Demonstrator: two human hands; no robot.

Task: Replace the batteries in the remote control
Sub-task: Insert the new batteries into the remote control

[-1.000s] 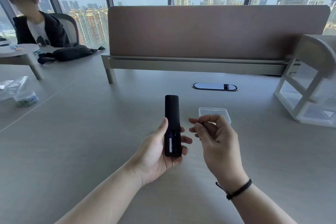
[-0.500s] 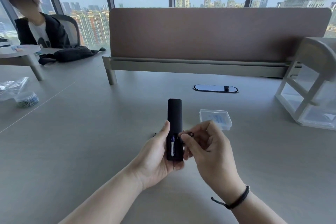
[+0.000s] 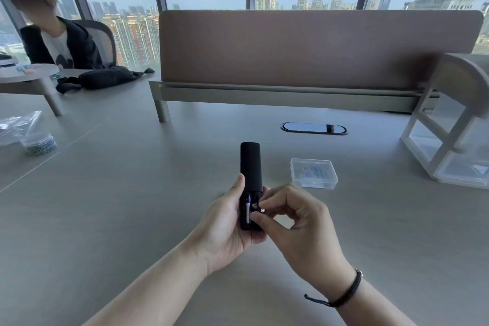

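Observation:
A slim black remote control is held upright over the desk by my left hand, which wraps its lower end. The battery compartment at the bottom is uncovered, and one battery with a blue and white jacket lies in its left slot. My right hand pinches a second battery between thumb and forefinger, its metal tip at the compartment's right slot. Most of that battery is hidden by my fingers. A clear plastic case lies on the desk to the right of the remote.
A brown divider panel runs across the back of the grey desk, with an oval cable port in front of it. A white rack stands at the right. A small jar and plastic bag sit far left; a person sits beyond.
My right hand has come left from above the clear case to the remote, bringing the battery against the open compartment. My left hand holds the remote in about the same place.

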